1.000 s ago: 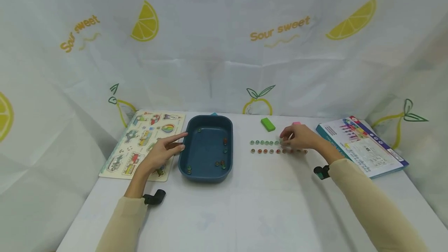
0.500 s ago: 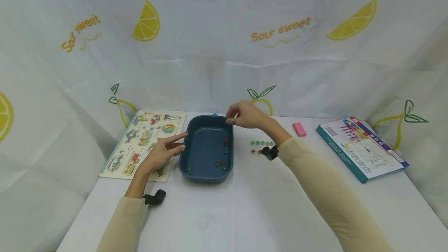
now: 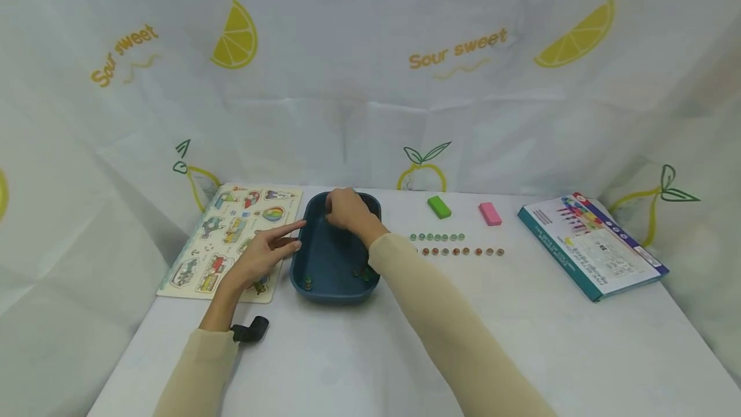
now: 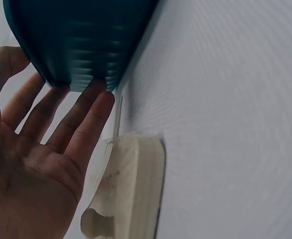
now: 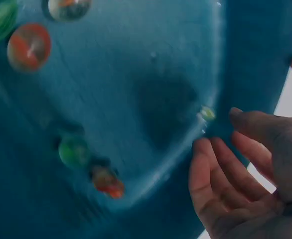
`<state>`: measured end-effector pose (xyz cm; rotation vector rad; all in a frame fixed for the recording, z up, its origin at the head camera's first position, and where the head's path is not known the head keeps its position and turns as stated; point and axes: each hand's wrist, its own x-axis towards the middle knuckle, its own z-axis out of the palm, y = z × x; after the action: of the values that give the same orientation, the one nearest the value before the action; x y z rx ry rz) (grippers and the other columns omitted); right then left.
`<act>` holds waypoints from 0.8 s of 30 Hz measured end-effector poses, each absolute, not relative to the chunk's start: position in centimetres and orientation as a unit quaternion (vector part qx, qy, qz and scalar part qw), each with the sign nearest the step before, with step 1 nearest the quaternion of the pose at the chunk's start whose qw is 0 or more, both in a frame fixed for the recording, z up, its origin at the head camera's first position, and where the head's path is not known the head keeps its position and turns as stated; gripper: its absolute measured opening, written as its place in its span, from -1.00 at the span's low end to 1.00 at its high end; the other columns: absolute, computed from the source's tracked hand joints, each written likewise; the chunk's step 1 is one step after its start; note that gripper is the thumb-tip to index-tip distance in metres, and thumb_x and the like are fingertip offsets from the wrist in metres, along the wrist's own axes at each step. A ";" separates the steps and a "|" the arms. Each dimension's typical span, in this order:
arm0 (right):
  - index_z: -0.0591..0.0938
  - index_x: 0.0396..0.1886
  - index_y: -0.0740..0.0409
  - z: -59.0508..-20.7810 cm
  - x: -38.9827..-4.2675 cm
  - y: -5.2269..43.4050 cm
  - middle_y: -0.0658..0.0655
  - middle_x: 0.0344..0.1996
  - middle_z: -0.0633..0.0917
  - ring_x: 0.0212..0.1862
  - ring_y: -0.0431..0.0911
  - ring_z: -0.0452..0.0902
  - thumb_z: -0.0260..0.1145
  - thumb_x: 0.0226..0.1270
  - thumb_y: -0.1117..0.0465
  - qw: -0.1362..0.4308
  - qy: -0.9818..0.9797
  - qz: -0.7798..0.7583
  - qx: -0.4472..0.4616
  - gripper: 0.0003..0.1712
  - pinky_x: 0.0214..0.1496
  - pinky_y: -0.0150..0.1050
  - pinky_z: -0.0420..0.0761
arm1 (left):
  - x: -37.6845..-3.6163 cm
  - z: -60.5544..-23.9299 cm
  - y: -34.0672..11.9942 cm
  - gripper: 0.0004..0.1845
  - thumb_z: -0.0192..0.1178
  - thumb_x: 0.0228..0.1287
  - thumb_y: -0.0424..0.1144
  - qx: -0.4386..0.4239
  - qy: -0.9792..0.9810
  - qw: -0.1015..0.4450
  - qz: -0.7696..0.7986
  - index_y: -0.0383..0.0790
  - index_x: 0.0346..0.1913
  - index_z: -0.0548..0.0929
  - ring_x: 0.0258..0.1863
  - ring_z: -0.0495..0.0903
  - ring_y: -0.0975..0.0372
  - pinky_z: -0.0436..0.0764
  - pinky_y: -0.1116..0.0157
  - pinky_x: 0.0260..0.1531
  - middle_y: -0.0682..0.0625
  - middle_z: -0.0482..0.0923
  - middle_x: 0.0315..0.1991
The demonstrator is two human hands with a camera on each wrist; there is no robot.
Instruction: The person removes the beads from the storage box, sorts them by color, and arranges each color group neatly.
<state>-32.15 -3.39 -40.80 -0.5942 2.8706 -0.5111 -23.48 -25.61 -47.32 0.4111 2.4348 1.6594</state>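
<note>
Left hand (image 4: 26,164) fingertips touching blue tray (image 4: 81,40).

Head camera looks down the table; wrist cameras closely share the blue tray (image 3: 301,262).

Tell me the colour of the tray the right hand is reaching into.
Dark teal blue tray; the head view shows it best.

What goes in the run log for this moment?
right hand: open, reaching toward green marble | left hand: open, touching dark blue plastic tray
</note>
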 end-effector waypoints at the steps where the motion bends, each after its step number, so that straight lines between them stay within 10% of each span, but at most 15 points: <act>1: 0.72 0.23 0.18 -41.1 -32.1 -3.6 0.17 0.17 0.77 0.15 0.06 0.74 0.37 0.53 0.15 0.081 0.962 -0.171 -0.195 -0.63 0.24 -0.04 0.76 | -23.5 -47.3 -25.6 -0.41 0.24 0.59 -0.10 0.137 0.816 0.082 0.555 -0.01 0.59 0.43 0.48 0.52 -0.13 0.69 0.24 0.34 -0.16 0.35 0.62; 12: 0.74 0.12 0.16 -43.4 -31.7 -5.3 0.23 0.11 0.75 0.10 0.06 0.74 0.15 0.65 0.30 0.061 0.971 -0.135 -0.186 -0.73 0.15 -0.03 0.78 | -23.4 -47.4 -25.3 -0.41 0.24 0.59 -0.09 0.134 0.821 0.082 0.549 0.00 0.59 0.44 0.49 0.51 -0.12 0.63 0.01 0.42 -0.12 0.35 0.62; 24: 0.82 -0.14 0.19 -39.2 -32.1 -1.9 0.15 -0.18 0.83 -0.19 -0.04 0.73 0.39 0.50 0.15 0.085 0.933 -0.208 -0.281 -0.80 -0.11 -0.19 0.77 | -23.6 -47.3 -25.6 -0.41 0.23 0.60 -0.10 0.136 0.818 0.084 0.552 -0.02 0.59 0.43 0.48 0.52 -0.13 0.68 0.18 0.37 -0.16 0.36 0.61</act>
<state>-32.15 -1.92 -39.21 -0.8391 2.7822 -0.6196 -23.58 -25.58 -47.34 0.4046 2.4415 1.6467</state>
